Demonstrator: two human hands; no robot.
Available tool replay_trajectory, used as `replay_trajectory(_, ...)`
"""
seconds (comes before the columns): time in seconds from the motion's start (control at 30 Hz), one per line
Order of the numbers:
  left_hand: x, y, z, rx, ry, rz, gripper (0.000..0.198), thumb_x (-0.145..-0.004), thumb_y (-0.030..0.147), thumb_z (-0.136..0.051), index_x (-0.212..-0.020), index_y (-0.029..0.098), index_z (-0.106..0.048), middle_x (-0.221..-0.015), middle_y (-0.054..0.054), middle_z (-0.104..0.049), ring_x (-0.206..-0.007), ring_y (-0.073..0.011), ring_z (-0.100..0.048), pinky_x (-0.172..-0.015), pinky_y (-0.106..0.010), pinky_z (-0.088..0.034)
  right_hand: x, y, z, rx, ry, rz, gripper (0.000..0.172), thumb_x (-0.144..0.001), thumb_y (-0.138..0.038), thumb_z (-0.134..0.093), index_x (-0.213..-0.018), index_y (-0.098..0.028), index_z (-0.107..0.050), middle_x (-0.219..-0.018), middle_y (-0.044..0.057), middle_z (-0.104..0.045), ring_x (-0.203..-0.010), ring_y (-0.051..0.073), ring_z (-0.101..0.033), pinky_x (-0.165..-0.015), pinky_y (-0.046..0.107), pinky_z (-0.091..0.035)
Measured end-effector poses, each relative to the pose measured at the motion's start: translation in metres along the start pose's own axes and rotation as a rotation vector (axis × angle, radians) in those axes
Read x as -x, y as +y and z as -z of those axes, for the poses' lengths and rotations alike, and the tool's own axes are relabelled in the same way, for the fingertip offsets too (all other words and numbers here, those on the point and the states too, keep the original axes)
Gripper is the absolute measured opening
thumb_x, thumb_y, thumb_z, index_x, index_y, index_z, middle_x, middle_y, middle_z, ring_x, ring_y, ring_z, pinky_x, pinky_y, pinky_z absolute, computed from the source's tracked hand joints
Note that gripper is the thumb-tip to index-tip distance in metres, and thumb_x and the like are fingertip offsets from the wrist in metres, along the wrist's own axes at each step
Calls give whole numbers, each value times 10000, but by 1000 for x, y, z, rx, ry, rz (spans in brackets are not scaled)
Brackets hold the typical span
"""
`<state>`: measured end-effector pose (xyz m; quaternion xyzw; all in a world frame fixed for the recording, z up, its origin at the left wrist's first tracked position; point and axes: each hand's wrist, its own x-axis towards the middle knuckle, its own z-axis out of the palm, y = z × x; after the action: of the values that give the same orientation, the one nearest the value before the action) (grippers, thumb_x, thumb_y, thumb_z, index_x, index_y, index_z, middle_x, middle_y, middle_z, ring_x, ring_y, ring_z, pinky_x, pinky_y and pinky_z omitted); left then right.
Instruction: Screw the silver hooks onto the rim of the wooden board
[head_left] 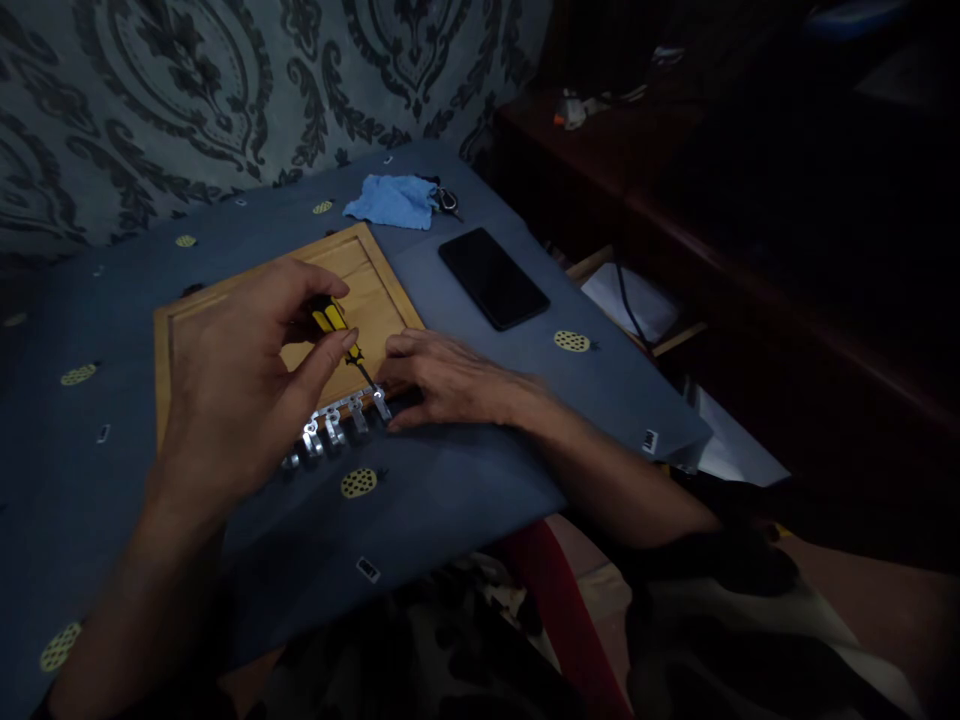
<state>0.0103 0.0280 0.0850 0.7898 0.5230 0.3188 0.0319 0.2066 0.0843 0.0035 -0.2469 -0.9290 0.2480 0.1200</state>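
Observation:
My left hand (240, 380) is closed around the yellow-and-black handle of a screwdriver (332, 320), its thumb and fingers pinching it. The screwdriver slants down to the right, and its tip meets the right end of a shiny metal hook rail (334, 425). Several hooks point off the rail toward me. My right hand (442, 380) grips the rail's right end between thumb and fingers, close to the tip. The rail lies along the near edge of a wooden board (386, 290). My left hand hides part of the board and the rail's left end.
A black phone (493, 278) lies right of the board on the grey patterned tablecloth (480, 480). Behind it are a blue cloth (394, 202) and a key (448, 202). A patterned wall (225, 100) borders the table's far side; a dark red cabinet (645, 210) stands at right.

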Motion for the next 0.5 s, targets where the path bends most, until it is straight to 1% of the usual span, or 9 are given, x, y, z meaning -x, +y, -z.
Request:
replay_trajectory(0.1,-1,2,0,-68,-10,-68,276,-888,271,-715,-1157,269,-656,-977,14,-736,-791,-158,-716,-714,-261,-572,0,1,-1,3,11,11,333,-833,-414,-795,-1010,-159,-675,-1005,57,-572,-956,215,-517,-839,323,-379)
replay_trajectory(0.2,-3,6,-1,-123,-4,-123,204,-924,297,-680,-1122,249,-665,-943,12,-703,-747,-135,-684,-662,-231,-552,0,2,-2,1,14,11,332,-837,-425,-787,-1006,-163,-673,-1001,57,-569,-960,218,-516,-843,327,-379)
replay_trajectory(0.27,-4,6,-2,-148,24,-146,172,-929,315,-678,-1085,245,-682,-888,18,-666,-724,-134,-665,-684,-248,-546,1,2,-2,-3,9,7,325,-836,-419,-788,-1003,-164,-675,-999,57,-568,-955,217,-514,-834,326,-379)
replay_trajectory(0.33,-4,6,-2,-143,45,-144,175,-922,313,-690,-1084,247,-690,-873,22,-663,-722,-141,-660,-704,-267,-541,1,1,-1,-6,3,7,314,-837,-407,-788,-1003,-165,-675,-998,57,-570,-947,214,-513,-823,322,-378)
replay_trajectory(0.5,-1,3,-3,-85,22,-119,208,-924,266,-675,-1131,258,-686,-991,20,-731,-771,-155,-685,-768,-288,-546,0,0,0,3,-3,5,319,-836,-416,-789,-991,-162,-674,-992,54,-567,-948,212,-512,-814,316,-370)
